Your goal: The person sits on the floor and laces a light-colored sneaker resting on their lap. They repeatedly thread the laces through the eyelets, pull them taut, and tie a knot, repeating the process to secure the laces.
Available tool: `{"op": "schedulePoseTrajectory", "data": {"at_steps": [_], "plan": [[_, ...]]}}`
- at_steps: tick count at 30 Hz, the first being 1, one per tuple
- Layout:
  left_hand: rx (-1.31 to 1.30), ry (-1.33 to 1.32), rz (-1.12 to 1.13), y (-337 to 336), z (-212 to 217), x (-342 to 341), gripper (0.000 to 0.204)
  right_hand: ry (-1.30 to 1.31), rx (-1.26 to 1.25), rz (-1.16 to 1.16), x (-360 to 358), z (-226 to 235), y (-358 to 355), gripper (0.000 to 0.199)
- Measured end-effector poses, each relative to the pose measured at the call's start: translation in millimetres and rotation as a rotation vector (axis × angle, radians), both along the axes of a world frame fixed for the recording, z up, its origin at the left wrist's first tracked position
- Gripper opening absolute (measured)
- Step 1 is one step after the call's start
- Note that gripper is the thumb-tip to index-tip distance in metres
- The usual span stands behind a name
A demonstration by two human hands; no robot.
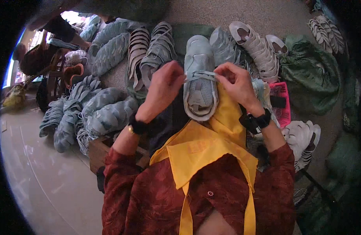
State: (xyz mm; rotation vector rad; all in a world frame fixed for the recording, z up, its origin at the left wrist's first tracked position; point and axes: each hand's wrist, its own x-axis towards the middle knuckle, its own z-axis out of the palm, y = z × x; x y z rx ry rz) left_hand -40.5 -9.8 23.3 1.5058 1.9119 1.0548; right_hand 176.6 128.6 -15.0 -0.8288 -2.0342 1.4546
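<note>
While the pale blue shoe (200,76) lies sole-down on the yellow apron (212,145) at the middle of the view, toe pointing to twelve o'clock and heel toward the person, both hands work at its lace (200,75). At about nine o'clock of the shoe, the left hand (165,84) is curled, its fingertips pressed together on one end of the flat lace at the shoe's edge. At about three o'clock of it, the right hand (235,80) is likewise closed, thumb and forefinger pinching the other end of the lace, which runs taut across the tongue between the two hands. Each wrist wears a dark band, and the forearms come up from six o'clock in dark red patterned sleeves (121,196). From about ten o'clock round to eight o'clock of the shoe, a heap of pale blue shoe uppers (98,109) is stacked on the floor, more of them lying in rows just beyond the left hand. At one o'clock, white strappy shoes (259,49) lie side by side, touching one another, with a green cloth sack (311,76) beside them at two o'clock. Near the right wrist, at about four o'clock, a pink basket (282,107) shows partly behind the arm. At five o'clock, a white shoe (304,139) rests on its side. Far off at ten o'clock another person (35,55) is bent over by a wooden chair.
</note>
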Motion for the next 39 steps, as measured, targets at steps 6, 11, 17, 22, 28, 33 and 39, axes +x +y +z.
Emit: {"op": "schedulePoseTrajectory", "data": {"at_steps": [6, 11, 17, 22, 28, 33, 39], "plan": [[0.130, 0.182, -0.127, 31.1, -18.3, 3.9, 0.011, 0.019, -0.135, 0.011, 0.0, 1.5, -7.1, 0.011], [0.065, 0.339, -0.249, 39.4, -9.4, 3.0, 0.011, -0.002, -0.132, 0.009, -4.2, 0.6, -5.6, 0.012], [0.156, 0.306, -0.182, 31.9, -36.8, -0.4, 0.009, 0.016, -0.191, 0.037, -8.8, 2.9, -0.3, 0.016], [-0.132, -0.443, -0.029, 20.3, -42.4, -6.4, 0.007, -0.017, -0.250, 0.099, -10.3, -2.1, 9.4, 0.018], [-0.190, -0.525, -0.087, 31.1, -23.0, -0.4, 0.011, 0.001, -0.208, 0.098, -11.9, -4.6, 10.9, 0.018], [-0.251, -0.538, -0.190, 33.7, -30.1, -13.3, 0.016, 0.029, -0.192, 0.109, -14.6, -4.0, 12.4, 0.018], [-0.389, -0.725, -0.150, 33.4, -17.2, -18.6, 0.013, 0.014, -0.110, 0.186, -16.6, -0.4, 20.1, 0.022]]}}
